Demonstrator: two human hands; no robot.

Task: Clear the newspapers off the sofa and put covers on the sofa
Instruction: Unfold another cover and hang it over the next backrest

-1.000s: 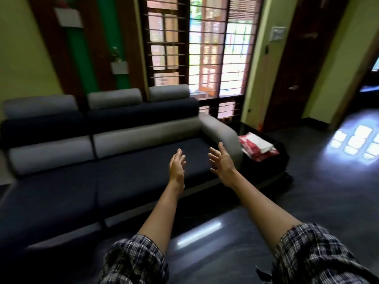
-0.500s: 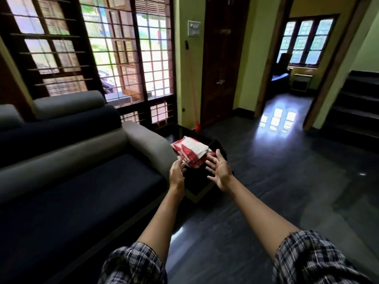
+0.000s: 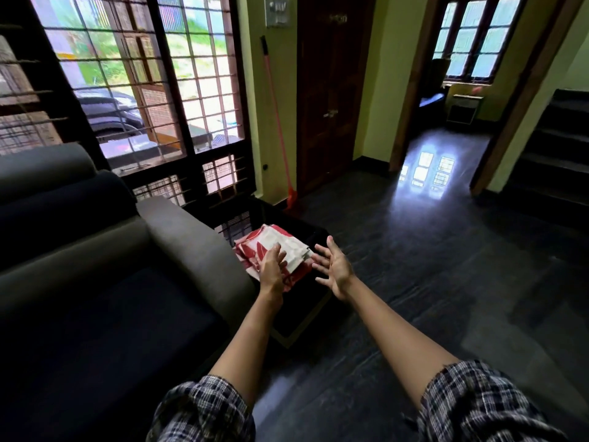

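Covers point(image 3: 296, 249): folded red-and-white stack, lying flat on low dark table point(image 3: 299, 317), at 3 o'clock from sofa point(image 3: 191, 250) armrest and just beside it. One corner pointing to 12 o'clock; long axis about 11 to 5 (partly hidden, so only roughly). Left grip point(image 3: 272, 271) laid on stack's near-left part, fingers straight, clasping nothing. Right grip point(image 3: 334, 269) at 3 o'clock of stack, just beside its edge, spread wide, palm turned to 9 o'clock, holding nothing. Red broom point(image 3: 280, 122) leaning on wall at 12 o'clock.
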